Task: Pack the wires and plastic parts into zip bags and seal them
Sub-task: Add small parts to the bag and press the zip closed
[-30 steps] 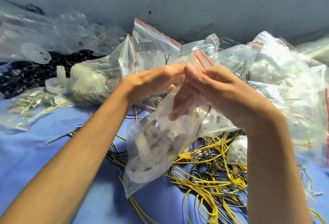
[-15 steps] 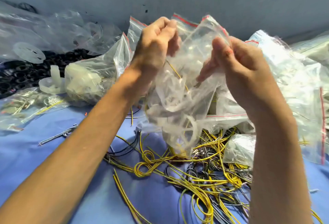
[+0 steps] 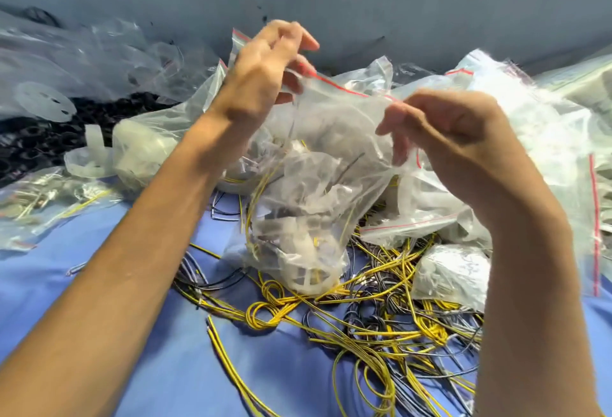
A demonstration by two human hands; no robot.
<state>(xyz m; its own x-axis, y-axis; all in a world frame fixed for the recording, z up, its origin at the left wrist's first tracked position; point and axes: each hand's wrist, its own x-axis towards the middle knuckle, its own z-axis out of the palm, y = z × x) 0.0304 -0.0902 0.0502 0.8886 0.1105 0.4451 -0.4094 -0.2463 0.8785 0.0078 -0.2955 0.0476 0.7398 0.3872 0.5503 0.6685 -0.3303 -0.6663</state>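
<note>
Both hands are drawing apart since half a second ago, stretching the zip bag (image 3: 318,165) taut above the wire pile (image 3: 364,327). Its red strip (image 3: 341,87): left hand (image 3: 265,75) is pinching one end, right hand (image 3: 453,128) the other, probably lining it up for sealing. Bag is holding plastic parts (image 3: 308,271) and yellow wires (image 3: 255,191). Filled bags (image 3: 546,138) are lying at 3 o'clock.

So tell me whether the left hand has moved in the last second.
Yes. The left hand went up: it was below the white holed disc in the view, and now sits above it, gripping the zip bag.
</note>
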